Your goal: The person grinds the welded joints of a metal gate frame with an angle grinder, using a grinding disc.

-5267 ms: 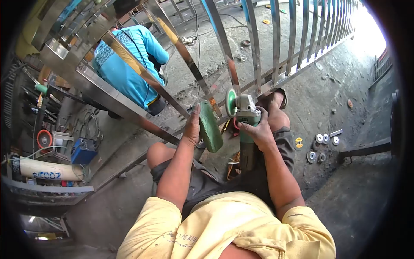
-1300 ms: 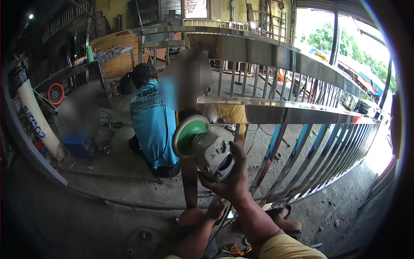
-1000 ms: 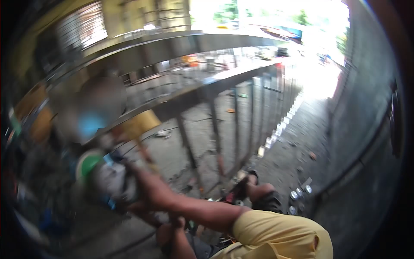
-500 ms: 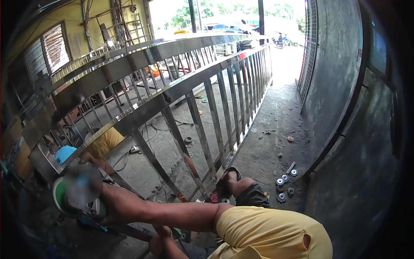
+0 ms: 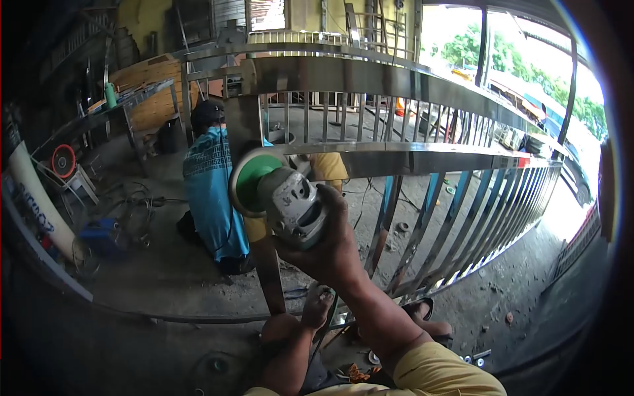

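Observation:
My right hand (image 5: 327,241) is wrapped round the body of a worn grey angle grinder (image 5: 290,204). Its green-centred disc (image 5: 256,181), pale at the rim, faces the end of a shiny steel railing (image 5: 383,164), overlapping the upright post (image 5: 246,125) there. Lower down, my left hand (image 5: 319,305) is closed in front of the lower end of the railing, near a dark cord; I cannot tell what its fingers hold. My bent legs and one foot (image 5: 419,310) are beside the railing's lower bars.
A co-worker in a blue shirt (image 5: 214,191) and dark cap crouches just beyond the railing's end. Farther left are a metal workbench (image 5: 125,109), a red-faced fan (image 5: 64,160) and a blue box (image 5: 102,235). Cables (image 5: 148,201) trail over the concrete floor. A second railing (image 5: 370,79) stands behind.
The view has swung left, bringing the co-worker and workbench into sight. The grinder in my right hand now appears mid-frame at the railing's end, rather than at the lower left.

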Available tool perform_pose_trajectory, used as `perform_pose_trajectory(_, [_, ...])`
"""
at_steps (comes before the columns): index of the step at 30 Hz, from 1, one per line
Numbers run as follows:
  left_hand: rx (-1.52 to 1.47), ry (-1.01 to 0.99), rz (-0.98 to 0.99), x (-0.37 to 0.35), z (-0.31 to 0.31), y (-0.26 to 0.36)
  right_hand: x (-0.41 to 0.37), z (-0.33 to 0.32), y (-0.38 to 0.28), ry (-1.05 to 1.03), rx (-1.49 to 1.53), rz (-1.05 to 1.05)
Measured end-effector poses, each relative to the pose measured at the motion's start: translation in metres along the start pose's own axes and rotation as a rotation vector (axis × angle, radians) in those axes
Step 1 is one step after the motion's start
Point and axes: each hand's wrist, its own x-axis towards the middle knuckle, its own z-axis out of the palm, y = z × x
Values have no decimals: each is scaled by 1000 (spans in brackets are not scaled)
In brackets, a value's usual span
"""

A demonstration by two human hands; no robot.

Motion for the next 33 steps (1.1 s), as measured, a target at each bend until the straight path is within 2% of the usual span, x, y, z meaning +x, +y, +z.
perform_pose_trajectory(4, [-61, 47, -69, 0, 2, 12, 0, 1, -7, -27, 12, 13])
perform_pose_trajectory(7, [-55, 39, 9, 0, 1, 20, 3, -1, -6, 33, -60, -50])
perform_pose_trajectory(13, [3, 2, -23, -1, -2, 22, 1, -1, -6, -18, -22, 57])
perform_pose_trajectory(16, [34, 10, 48, 3, -2, 32, 3, -3, -4, 28, 6, -10])
perform_pose_trajectory(19, [-10, 21, 10, 2, 1, 37, 6, -1, -3, 43, -14, -2])
perform_pose_trajectory(23, [1, 23, 22, -1, -1, 12, 6, -1, -7, 8, -25, 7])
perform_pose_trajectory(25, [62, 25, 24, -3, 0, 10, 2, 2, -2, 12, 4, -29])
perform_pose_trajectory(28, [-8, 34, -9, -3, 2, 15, -6, 3, -6, -25, -63, -14])
perform_pose_trajectory(31, [-40, 4, -43, -3, 0, 17, 2, 4, -9, 10, 10, -7])
perform_pose_trajectory(33, [-20, -10, 21, 0, -3, 11, 8, 4, -8, -12, 9, -25])
